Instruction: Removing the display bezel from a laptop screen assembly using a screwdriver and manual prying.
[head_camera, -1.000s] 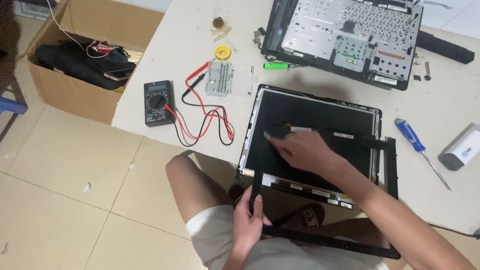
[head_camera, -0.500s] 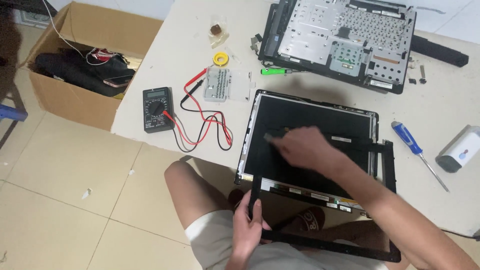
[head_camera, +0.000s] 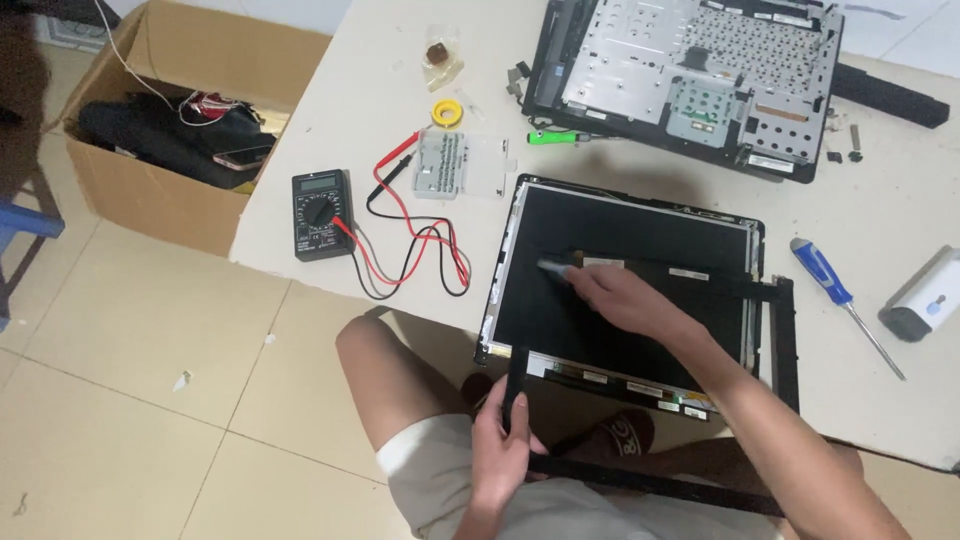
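Left hand (head_camera: 503, 445) holds a clenched grip on thin black plastic bezel frame (head_camera: 650, 482); right hand (head_camera: 625, 300) rests flat, grip released, on dark flat rectangular screen panel (head_camera: 620, 235) lying on pale surface (head_camera: 380, 90)

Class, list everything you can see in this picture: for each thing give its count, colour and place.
Screen panel: one, black, table front edge.
Bezel frame: one, black, half off the panel.
Laptop base: one, grey-black, table top.
Multimeter: one, black, red and black leads, table's left edge.
Bit case: one, clear.
Screwdriver: one, blue, right.
Tape roll: one, yellow.
Cardboard box: one, brown, floor.
Left hand: grips the bezel.
Right hand: on the panel.
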